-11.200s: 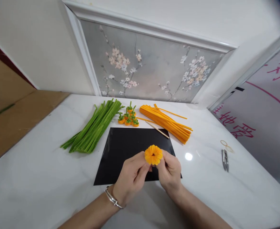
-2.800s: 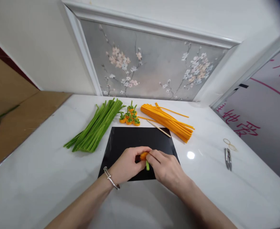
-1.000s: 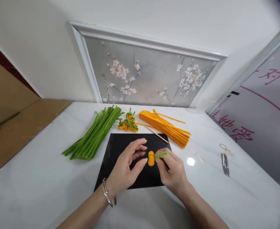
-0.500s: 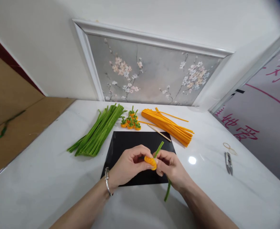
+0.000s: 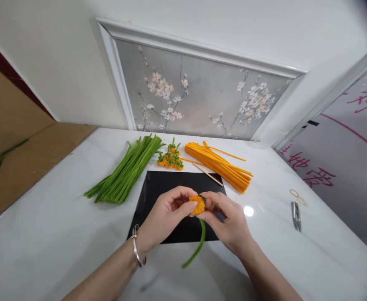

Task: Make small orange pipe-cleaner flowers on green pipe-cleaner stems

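Over a black mat (image 5: 177, 232), my left hand (image 5: 170, 213) pinches a small orange piece of coiled pipe cleaner (image 5: 197, 205), its ridged round side turned up. My right hand (image 5: 225, 217) is closed at the right edge of that piece, its fingertips on a green pipe cleaner (image 5: 200, 242). The long end of the green stem curves down and to the left below the hands; where it meets the orange piece is hidden behind the fingers.
Behind the mat lie a bundle of green pipe cleaners (image 5: 125, 171), several small orange-and-green pieces (image 5: 170, 159), an orange bundle (image 5: 217, 165) and a thin wooden stick (image 5: 208, 174). Thread snips (image 5: 296, 215) and rubber bands (image 5: 297, 196) lie at the right. A wall stands behind.
The orange piece has turned its ridged face upward. The green stem's upper end no longer shows, and its lower end has swung left. My right hand has shifted slightly upward.
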The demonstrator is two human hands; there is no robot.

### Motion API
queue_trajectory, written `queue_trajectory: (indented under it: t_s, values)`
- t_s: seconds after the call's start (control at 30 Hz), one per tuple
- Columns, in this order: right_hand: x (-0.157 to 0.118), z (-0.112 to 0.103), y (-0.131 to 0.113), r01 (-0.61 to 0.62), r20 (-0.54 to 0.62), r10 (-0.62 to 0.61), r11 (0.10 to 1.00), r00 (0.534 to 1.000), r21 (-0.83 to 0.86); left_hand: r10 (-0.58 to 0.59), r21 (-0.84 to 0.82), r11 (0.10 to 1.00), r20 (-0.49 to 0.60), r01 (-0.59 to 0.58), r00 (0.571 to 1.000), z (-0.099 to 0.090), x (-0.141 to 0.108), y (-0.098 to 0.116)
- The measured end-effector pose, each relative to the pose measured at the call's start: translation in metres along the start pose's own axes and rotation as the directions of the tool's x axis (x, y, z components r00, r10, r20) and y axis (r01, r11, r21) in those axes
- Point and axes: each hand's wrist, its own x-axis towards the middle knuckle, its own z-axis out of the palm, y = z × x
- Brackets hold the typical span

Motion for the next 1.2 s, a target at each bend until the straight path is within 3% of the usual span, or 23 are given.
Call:
queue_trajectory:
  t_s: [0.13,0.3,0.5,0.7,0.8,1.03,1.2]
  values:
    - [0.001,0.003,0.003,-0.021,-0.012,0.021,0.999,1.000,0.037,-0.031,0.009,0.999,0.066,0.031,0.997,0.000,-0.001,0.002]
    - [0.002,0.000,0.003,-0.041,0.002,0.041,0.997,0.999,0.064,0.011,0.126,0.992,0.075,-0.021,0.997,-0.002,-0.001,0.003]
    - [0.004,-0.002,0.004,-0.200,0.124,0.165,0.904,0.978,0.378,0.045,0.169,0.984,0.043,-0.052,0.998,-0.004,-0.002,-0.005]
    - [0.003,0.003,0.005,-0.149,0.042,0.144,0.965,0.989,0.216,0.015,0.168,0.986,0.029,-0.019,0.999,-0.002,-0.001,-0.006]
    - [0.003,0.008,0.003,-0.165,-0.004,0.171,0.954,0.985,0.249,-0.038,0.114,0.993,0.020,0.036,0.999,-0.001,0.000,-0.005]
    - [0.006,0.014,-0.004,-0.321,0.012,0.361,0.814,0.933,0.485,-0.070,-0.030,0.997,-0.054,0.068,0.996,0.001,0.000,-0.010]
    - [0.008,0.016,-0.006,-0.391,0.048,0.464,0.681,0.884,0.619,-0.004,0.042,0.999,-0.136,0.010,0.991,0.004,-0.002,-0.008]
